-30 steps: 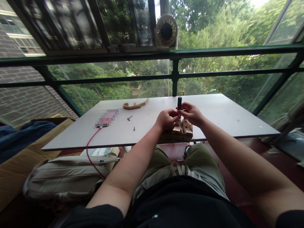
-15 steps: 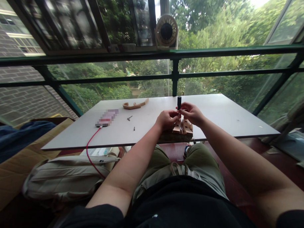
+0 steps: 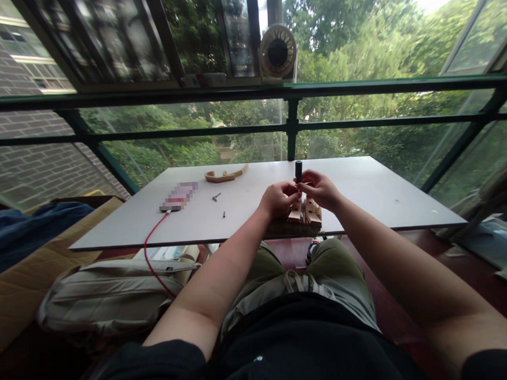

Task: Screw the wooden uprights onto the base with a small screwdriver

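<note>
Near the table's front edge lies a light wooden piece with dark holes, its far end covered by my hands. A screwdriver with a black handle stands upright above it; the shaft is hidden by fingers. My right hand is closed, its fingers pinched around the screwdriver just below the handle. From the left, my left hand meets it with thumb and fingers pinched together at the wooden piece's far end. What sits between those left fingertips is too small to make out.
A curved wooden part lies at the table's back. Small screws and a single screw lie to the left. Farther left, a blurred-out phone trails a red cable. A fan hangs beyond the green railing.
Hardly anything differs. The screwdriver handle has shifted very slightly, and the right-hand fingers around it have moved a little. Both hands stay at the same place.
</note>
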The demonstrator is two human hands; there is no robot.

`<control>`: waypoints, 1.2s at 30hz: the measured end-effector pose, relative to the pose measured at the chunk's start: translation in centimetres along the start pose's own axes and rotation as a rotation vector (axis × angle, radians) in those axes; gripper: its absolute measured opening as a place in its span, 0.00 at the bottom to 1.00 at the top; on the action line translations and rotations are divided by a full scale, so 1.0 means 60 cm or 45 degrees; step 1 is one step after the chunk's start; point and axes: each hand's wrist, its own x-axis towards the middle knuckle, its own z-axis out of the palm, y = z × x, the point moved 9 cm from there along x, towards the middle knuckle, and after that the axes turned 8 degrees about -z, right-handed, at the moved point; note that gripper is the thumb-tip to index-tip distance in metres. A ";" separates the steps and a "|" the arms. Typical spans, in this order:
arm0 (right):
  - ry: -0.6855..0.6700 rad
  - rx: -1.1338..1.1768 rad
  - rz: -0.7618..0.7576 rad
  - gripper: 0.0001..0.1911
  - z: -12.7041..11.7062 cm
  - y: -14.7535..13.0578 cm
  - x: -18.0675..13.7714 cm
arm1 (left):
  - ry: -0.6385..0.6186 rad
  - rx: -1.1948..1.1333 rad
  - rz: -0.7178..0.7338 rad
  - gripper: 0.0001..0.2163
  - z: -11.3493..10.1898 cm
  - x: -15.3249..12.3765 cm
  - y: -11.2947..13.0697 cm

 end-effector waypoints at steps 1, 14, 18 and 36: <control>-0.004 0.004 0.002 0.17 0.001 -0.003 0.000 | -0.008 -0.005 0.010 0.13 0.001 0.000 0.001; -0.003 0.069 0.084 0.18 0.007 -0.010 -0.002 | -0.063 -0.014 0.048 0.12 0.006 0.001 0.002; -0.005 0.042 0.048 0.17 0.005 -0.010 0.000 | -0.068 -0.014 0.030 0.12 0.006 0.001 0.002; -0.016 0.067 0.098 0.20 0.005 -0.012 -0.004 | -0.050 -0.052 0.060 0.12 0.004 0.003 0.001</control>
